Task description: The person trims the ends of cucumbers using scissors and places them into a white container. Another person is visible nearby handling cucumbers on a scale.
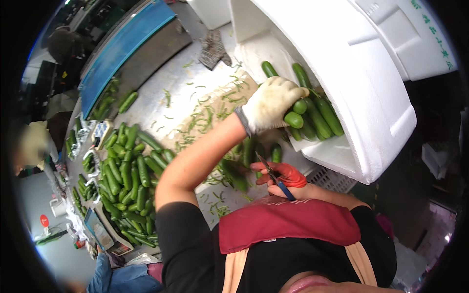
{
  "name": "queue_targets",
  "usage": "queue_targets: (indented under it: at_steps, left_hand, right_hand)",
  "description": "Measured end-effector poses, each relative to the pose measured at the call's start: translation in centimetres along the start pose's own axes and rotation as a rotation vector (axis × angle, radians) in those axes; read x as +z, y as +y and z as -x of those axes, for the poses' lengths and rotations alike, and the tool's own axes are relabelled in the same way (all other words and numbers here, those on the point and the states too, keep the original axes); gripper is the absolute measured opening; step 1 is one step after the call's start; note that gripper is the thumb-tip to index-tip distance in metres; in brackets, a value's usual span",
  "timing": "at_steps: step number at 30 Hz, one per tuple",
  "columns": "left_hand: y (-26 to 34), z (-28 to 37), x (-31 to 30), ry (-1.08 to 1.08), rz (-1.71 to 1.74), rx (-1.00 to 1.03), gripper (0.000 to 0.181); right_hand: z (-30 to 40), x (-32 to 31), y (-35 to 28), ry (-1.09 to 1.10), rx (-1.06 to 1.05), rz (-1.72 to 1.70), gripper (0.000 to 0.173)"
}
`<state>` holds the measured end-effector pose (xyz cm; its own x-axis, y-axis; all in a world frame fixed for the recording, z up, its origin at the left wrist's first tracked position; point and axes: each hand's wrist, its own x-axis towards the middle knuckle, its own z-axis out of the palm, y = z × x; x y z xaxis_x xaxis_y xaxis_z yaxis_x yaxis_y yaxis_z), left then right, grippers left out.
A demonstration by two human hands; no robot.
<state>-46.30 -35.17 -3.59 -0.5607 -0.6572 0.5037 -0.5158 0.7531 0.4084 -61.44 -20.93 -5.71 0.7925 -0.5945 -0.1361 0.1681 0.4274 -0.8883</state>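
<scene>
My left hand (276, 104), in a white knit glove, is closed around green cucumbers (294, 120) whose ends stick out below its fingers. It is at the open side of a white foam box (366, 110), over cucumbers lying there. My right hand (282, 179), partly covered in red glove material, holds a pointed metal cutting tool (280, 183) with a blue handle, near the apron. Its exact type is unclear. Between the hands, more cucumbers (234, 174) lie on the table, partly shaded. The palm side of my left hand is hidden.
A large cucumber pile (126, 179) lies at the left. Thin green trimmings (201, 122) cover the middle of the metal table (157, 91). A patterned glove (213, 50) rests at the back, near a blue-edged panel (124, 55). A scale (110, 230) and other people are at the left.
</scene>
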Motion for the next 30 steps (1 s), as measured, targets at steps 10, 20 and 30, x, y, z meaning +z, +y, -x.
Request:
queue_targets:
  at_steps: [10,20,30]
  left_hand:
    - [2.3,12.1,-7.1,1.347,1.895,-0.741,0.042]
    - [6.5,14.6,-4.1,1.557,1.902,-0.978,0.032]
    - [9.2,15.1,-3.8,1.438,1.945,-0.906,0.045]
  right_hand:
    - [-2.1,0.4,0.6,0.147,-0.146,0.625,0.058]
    - [-5.2,0.2,0.8,0.297,-0.316,0.800,0.057]
    - [-4.3,-0.3,1.2,0.230,-0.211,0.719,0.054]
